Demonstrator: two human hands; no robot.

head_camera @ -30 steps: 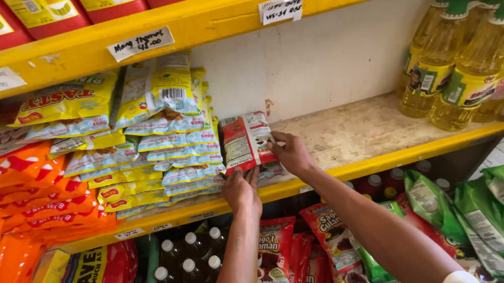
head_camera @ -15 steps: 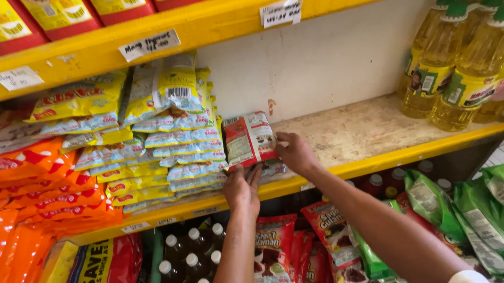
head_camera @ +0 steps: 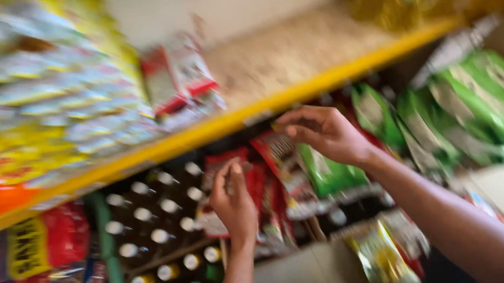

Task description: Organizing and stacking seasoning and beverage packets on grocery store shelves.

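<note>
Both hands, left [head_camera: 233, 204] and right [head_camera: 323, 134], look empty beside soft, light red plastic packets [head_camera: 277, 157]; pinch an edge.

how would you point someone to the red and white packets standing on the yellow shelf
Find the yellow shelf edge running across the picture. On the board above it, left of the bare stretch, stand the red and white packets, right beside the yellow and pale blue packet stacks. They alone there are red and white and upright.
</note>
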